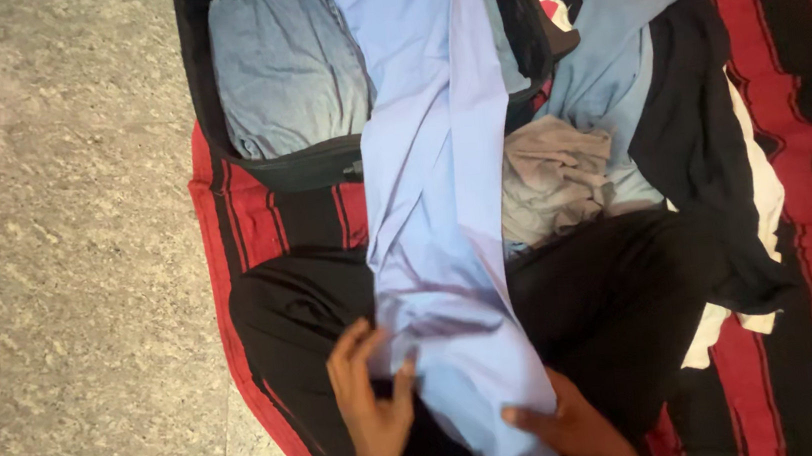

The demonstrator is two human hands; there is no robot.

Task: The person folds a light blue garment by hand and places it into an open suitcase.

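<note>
Both hands, left hand (372,402) and right hand (573,429), pinch the light-blue garment's (437,185) lower end, fingers curled, palms inward.

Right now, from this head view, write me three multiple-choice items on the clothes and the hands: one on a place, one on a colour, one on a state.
1. Where do the folded jeans lie?
A. inside the open black bag
B. on the stone floor
C. across the person's lap

2. What colour is the long garment that both hands touch?
A. red
B. pale lavender-blue
C. white

3. How do the hands meet that garment?
A. both clear of it
B. only the left touches
C. left hand and right hand each press its lower end

Answers: 1 A, the jeans sit within the bag's rim. 2 B, the cloth is light lavender-blue. 3 C, fingers of both hands rest on the fabric.
</note>
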